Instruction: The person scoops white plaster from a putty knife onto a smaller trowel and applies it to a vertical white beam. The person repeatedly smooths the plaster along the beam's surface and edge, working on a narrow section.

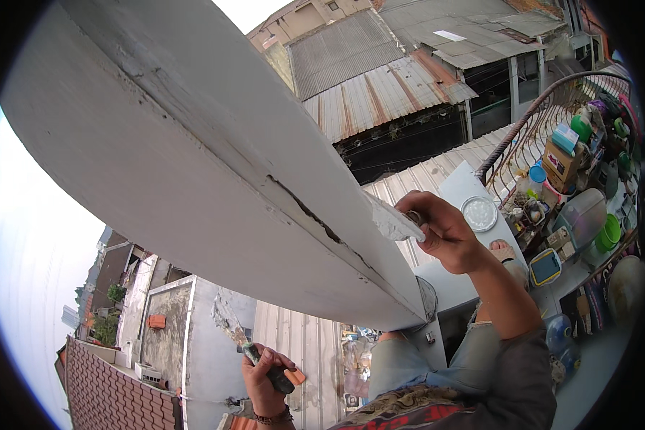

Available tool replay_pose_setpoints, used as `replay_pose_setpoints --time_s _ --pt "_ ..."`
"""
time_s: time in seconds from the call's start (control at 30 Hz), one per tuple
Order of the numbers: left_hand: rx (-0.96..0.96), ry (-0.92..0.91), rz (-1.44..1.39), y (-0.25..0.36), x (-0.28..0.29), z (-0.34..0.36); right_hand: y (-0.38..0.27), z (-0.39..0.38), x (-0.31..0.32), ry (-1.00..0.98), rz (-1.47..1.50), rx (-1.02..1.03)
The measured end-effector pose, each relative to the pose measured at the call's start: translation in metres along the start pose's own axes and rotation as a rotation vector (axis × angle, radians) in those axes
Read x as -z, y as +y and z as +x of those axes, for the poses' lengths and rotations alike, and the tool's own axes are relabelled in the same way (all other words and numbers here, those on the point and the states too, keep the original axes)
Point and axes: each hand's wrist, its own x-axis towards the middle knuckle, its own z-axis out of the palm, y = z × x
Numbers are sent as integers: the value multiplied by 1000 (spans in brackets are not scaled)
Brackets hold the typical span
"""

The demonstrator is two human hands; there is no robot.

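Left hand [265, 376]: fingers wrapped round the dark handle of a scraper [228, 320], metal blade smeared with white paste, held below the column, clear of it. Right hand [448, 233]: fingers pinched on a flat white-caked piece [394, 221], rough and uneven, at the column's right edge; cannot tell if it touches. Column [215, 208]: large, pale grey, smooth-faced, slanting across the view, with a long ridge and a jagged dark crack [308, 211] along it, edges chipped. It blocks much of the middle.

Around: round whitish lid [479, 213] on a pale ledge [459, 188], just beyond the right hand. Curved metal railing [512, 140] at right; cluttered by it, cardboard box [560, 166], clear plastic tub [582, 217], green bucket [608, 233]. Rusty corrugated roof [380, 100] above, brown tiled roof [115, 387] lower left. Jeans-clad legs [401, 365] below the column.
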Motion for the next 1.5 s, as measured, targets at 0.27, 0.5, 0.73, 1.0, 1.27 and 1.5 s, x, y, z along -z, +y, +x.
replay_pose_setpoints --time_s 0.27,0.5,0.73,1.0,1.27,1.5 --pt "-136 35 -206 10 -34 46 12 83 15 -85 -202 328" --pt "-114 -37 -123 8 -55 46 -5 131 29 -133 -285 437" --pt "-54 -27 -213 -6 -68 52 -19 151 26 -152 -300 473" --pt "-54 16 -190 -7 -77 53 -7 153 19 -150 -282 442" --pt "-60 -24 -133 -17 -61 58 -5 151 13 -111 -281 444" --pt "-73 28 -75 -11 -75 54 2 164 14 -174 -354 515"
